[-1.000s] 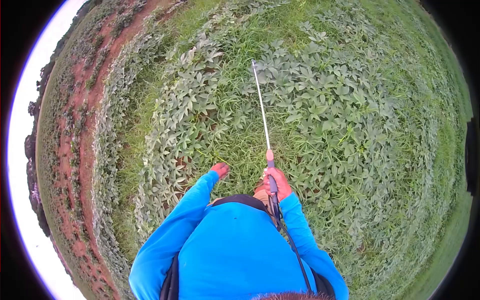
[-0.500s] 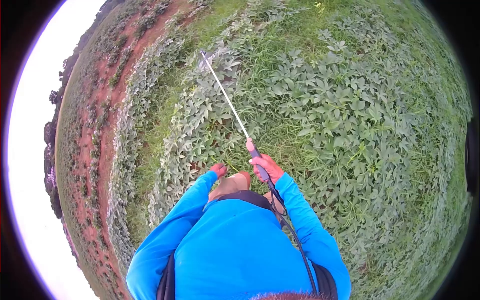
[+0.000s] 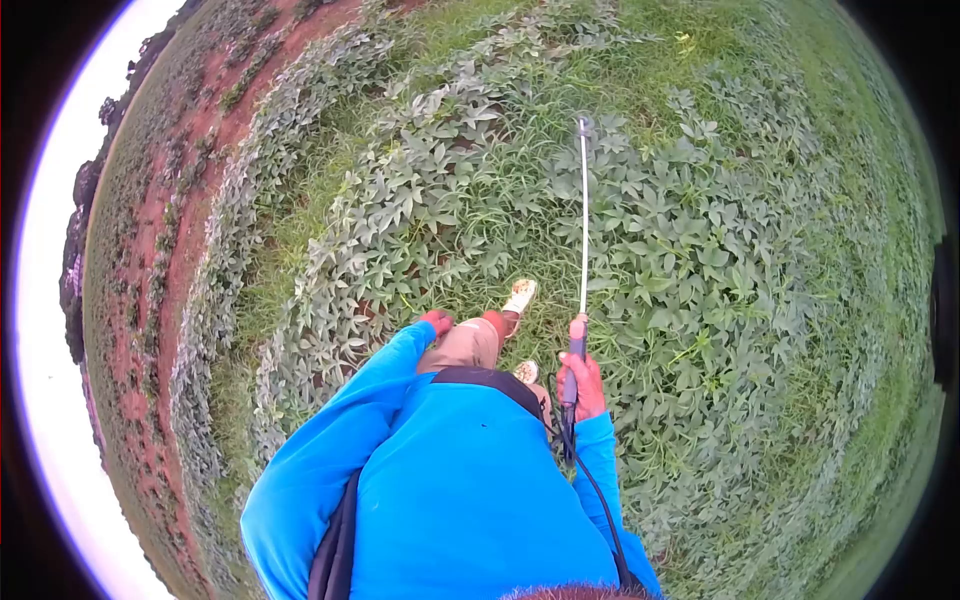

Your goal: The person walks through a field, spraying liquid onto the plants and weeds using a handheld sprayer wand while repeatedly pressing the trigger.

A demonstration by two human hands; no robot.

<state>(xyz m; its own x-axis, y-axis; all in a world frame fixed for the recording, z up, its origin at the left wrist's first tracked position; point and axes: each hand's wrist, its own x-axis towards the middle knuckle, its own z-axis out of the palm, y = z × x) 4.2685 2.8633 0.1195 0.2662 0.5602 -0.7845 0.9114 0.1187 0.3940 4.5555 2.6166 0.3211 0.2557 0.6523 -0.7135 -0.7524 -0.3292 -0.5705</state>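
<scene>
The spray wand (image 3: 584,220) points to twelve o'clock over leafy plants (image 3: 660,230), its handle (image 3: 578,342) wrapped by the right hand (image 3: 588,385). A black hose (image 3: 621,560) runs toward five o'clock. At ten, the left hand (image 3: 437,322) is beside the shorts (image 3: 465,347); I cannot tell its finger state.

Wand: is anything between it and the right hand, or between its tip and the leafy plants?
Nothing visible: the right hand grips the wand by its handle, and no object shows between the tip and the leafy plants.
</scene>
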